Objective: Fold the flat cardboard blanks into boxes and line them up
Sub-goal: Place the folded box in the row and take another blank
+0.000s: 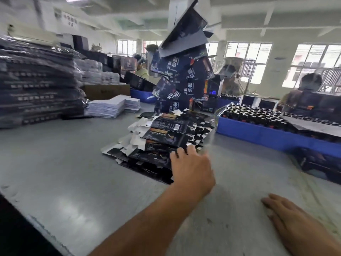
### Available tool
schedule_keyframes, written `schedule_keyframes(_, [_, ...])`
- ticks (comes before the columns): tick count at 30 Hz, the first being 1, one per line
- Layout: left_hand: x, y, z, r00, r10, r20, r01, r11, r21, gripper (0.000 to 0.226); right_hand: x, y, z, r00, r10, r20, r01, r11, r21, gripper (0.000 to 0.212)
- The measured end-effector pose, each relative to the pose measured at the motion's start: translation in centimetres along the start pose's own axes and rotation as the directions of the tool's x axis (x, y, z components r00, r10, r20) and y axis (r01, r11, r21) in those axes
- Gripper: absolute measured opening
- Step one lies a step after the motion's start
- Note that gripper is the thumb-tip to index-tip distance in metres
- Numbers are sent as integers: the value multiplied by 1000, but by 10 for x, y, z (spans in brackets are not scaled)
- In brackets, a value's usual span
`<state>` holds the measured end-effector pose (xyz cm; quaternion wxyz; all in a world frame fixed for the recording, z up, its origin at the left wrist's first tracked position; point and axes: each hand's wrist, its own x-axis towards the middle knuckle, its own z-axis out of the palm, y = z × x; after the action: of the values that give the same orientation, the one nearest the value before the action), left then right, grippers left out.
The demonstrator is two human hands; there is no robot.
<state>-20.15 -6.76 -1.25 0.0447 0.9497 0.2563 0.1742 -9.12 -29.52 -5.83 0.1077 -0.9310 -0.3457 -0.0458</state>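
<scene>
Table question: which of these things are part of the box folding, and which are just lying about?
In the job:
flat blanks, under the left hand
folded boxes
right hand, resting on the table

Lying about:
wrapped bundles
white sheets
blue crate of bottles

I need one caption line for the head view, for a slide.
Left hand reaches onto the fanned flat blanks before a leaning box tower; right hand rests on the table.

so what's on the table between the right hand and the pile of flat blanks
Nothing: in the head view only bare grey table separates the right hand from the flat blanks.
</scene>
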Motion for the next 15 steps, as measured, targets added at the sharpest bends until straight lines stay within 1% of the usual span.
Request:
schedule_keyframes(2, [2,-10,-8,995,-89,38,89,996,17,43,-6,-4,-5,1000,-10,-18,10,1000,-1,47])
schedule_keyframes(4, [3,-15,-11,985,-139,98,134,989,56,44,-10,-7,-9,1000,-12,-15,12,1000,-9,46])
schedule_keyframes(6, [2,-15,-9,976,-147,159,131,985,111,46,-13,-10,-12,1000,1,-22,0,1000,13,45])
schedule_keyframes(8, [-1,-8,-6,969,-118,216,83,983,161,48,-16,-14,-16,999,-1,-32,2,1000,23,44])
schedule_keyframes(10, [-7,4,-3,963,-61,263,21,988,155,48,-19,-14,-18,999,1,-40,1,999,43,44])
schedule_keyframes(11, [-12,11,-2,961,-12,277,-22,993,118,46,-20,-14,-18,999,6,-37,-4,998,57,43])
schedule_keyframes(13, [-22,29,1,951,146,274,-152,988,-2,43,-22,-12,-19,999,10,-38,-7,996,85,42])
schedule_keyframes(15, [-36,48,4,909,338,243,-308,939,-156,43,-24,-12,-21,999,16,-31,-12,994,112,39])
